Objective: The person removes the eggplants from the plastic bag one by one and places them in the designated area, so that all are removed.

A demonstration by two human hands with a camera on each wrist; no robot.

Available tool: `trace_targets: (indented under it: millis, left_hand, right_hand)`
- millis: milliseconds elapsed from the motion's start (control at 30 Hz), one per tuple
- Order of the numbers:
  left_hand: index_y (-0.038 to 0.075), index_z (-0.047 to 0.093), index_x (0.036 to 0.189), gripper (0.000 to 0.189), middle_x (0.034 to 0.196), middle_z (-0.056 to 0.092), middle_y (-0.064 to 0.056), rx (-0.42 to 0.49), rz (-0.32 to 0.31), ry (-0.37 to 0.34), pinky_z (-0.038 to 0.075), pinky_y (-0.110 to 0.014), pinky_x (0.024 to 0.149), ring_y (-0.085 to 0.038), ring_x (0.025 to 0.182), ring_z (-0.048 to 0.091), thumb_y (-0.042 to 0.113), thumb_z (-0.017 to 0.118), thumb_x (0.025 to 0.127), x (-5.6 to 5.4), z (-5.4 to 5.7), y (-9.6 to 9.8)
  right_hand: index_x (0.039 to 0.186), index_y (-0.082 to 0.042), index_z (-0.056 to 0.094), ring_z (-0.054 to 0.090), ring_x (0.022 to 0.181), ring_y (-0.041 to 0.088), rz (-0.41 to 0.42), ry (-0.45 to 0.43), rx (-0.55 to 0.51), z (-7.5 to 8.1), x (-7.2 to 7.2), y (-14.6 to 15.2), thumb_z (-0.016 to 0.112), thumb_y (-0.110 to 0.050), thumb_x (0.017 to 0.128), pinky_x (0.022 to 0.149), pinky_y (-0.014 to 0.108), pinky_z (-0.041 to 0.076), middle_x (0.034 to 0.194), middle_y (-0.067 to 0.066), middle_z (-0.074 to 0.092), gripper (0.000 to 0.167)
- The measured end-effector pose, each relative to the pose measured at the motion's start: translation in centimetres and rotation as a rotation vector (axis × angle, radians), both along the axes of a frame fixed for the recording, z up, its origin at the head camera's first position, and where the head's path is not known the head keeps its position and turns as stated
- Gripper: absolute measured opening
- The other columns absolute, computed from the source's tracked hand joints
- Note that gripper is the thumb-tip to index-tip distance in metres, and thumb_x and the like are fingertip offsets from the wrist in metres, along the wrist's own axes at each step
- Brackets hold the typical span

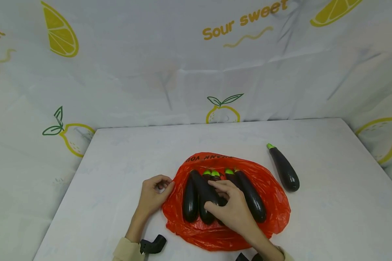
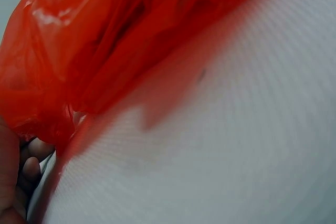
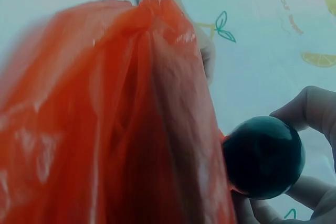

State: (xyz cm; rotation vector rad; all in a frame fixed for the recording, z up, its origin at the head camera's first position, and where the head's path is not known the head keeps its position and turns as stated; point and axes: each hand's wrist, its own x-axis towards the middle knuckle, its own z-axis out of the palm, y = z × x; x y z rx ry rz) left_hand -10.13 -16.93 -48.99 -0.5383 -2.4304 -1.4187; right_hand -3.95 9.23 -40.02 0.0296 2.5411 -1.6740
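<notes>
A red plastic bag [image 1: 276, 206] lies spread on the table with several dark eggplants on it, among them a glossy one [image 1: 190, 203] at the left and another [image 1: 253, 197] at the right. My right hand [image 1: 233, 210] grips an eggplant [image 1: 200, 185] that slants across the others. Its rounded end [image 3: 265, 156] sits between thumb and fingers in the right wrist view. At the bag's left edge, my left hand [image 1: 155, 194] pinches the red plastic [image 2: 47, 98] with curled fingers. Part of the pile is hidden behind the right hand.
A single eggplant [image 1: 284, 168] with a green cap lies on the white table [image 1: 124, 159], to the right of the bag. Behind the table hangs a white cloth [image 1: 134, 83] printed with lemons. Black wrist mounts [image 1: 153, 244] sit by both forearms.
</notes>
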Motion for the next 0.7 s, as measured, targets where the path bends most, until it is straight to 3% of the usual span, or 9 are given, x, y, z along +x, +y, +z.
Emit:
trace_targets:
  millis: [400,700]
  left_hand:
    - [0.008,0.076,0.09,0.003,0.075,0.07,-0.001,-0.002,0.007,-0.01,0.049,-0.021,0.064,-0.005,0.069,0.053,0.009,0.077,0.087,0.1,0.3,0.0]
    - [0.008,0.075,0.089,0.005,0.076,0.07,0.002,-0.004,0.005,-0.015,0.049,-0.02,0.064,-0.004,0.069,0.053,0.013,0.076,0.089,0.1,0.3,0.0]
  right_hand:
    - [0.121,-0.014,0.075,0.066,0.107,0.02,0.006,-0.007,0.034,0.2,0.1,1.5,0.081,-0.008,0.075,0.096,0.04,0.059,0.123,0.005,0.067,0.047]
    - [0.122,-0.012,0.075,0.063,0.104,0.02,0.031,0.026,0.093,0.1,0.5,2.5,0.08,-0.006,0.075,0.089,0.036,0.061,0.12,0.006,0.067,0.048]
